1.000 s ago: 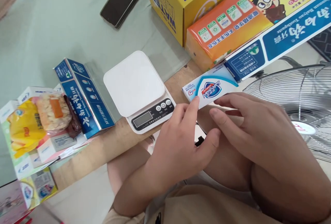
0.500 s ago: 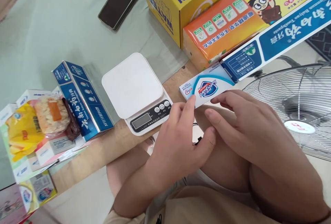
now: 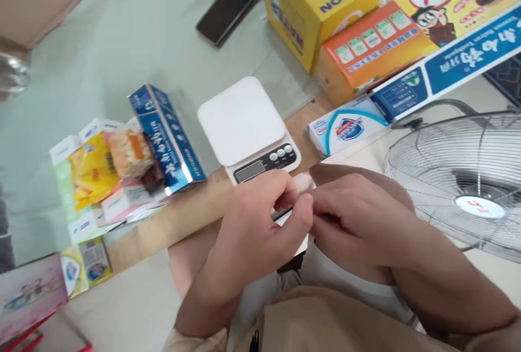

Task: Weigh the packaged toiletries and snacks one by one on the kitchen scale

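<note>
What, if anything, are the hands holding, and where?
It cannot be told: the left hand and right hand meet at a pale, flat object, fingers hiding any hold.

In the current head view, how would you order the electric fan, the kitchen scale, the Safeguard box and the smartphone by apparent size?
1. Electric fan, though cut off at the right edge
2. Kitchen scale
3. Safeguard box and smartphone: too alike to rank

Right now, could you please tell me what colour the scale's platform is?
The platform is white, clearest in the head view.
</note>
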A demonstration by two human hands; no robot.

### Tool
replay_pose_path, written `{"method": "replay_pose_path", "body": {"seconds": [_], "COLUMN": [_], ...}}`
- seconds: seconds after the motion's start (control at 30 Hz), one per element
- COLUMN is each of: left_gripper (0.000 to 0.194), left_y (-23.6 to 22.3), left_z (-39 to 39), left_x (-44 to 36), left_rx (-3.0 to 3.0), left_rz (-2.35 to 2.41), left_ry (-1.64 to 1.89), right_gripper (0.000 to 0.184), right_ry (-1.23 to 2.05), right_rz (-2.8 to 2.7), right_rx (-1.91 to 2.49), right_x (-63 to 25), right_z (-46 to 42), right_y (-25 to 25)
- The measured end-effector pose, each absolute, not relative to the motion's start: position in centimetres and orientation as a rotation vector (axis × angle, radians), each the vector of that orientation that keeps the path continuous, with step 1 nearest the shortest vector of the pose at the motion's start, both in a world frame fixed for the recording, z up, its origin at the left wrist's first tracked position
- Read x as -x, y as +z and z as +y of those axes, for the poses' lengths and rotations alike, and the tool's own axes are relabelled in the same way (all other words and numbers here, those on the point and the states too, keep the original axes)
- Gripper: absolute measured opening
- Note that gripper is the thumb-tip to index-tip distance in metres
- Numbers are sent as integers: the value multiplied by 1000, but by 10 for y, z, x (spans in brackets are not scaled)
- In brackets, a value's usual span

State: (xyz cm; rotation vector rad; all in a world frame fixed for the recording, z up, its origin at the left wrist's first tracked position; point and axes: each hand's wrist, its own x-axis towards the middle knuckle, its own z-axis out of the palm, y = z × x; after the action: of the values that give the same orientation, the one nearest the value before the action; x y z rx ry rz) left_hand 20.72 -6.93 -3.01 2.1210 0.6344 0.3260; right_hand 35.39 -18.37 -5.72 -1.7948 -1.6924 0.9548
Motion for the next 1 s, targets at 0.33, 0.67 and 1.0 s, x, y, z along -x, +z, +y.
{"method": "replay_pose_path", "body": {"seconds": [0.33,0.67,1.0], "left_gripper": [38,31,51], "left_y": [-5,-15,-65], "left_z": [-39,7,19], "left_x": [-53,98,184], "left_rx": [-1874,-1431,-1035], "left_rz": [1014,1640,1773], "left_ry": [783,1315,941], "right_gripper": [50,10,94], "right_ry": [682,664,705], "right_rz": [-1915,-2399,-2677], "right_rx": [1475,1366,1644], "right_x": [-263,-95,47], "right_z": [-133,-32,39], "right_y": [-60,-12,-61]}}
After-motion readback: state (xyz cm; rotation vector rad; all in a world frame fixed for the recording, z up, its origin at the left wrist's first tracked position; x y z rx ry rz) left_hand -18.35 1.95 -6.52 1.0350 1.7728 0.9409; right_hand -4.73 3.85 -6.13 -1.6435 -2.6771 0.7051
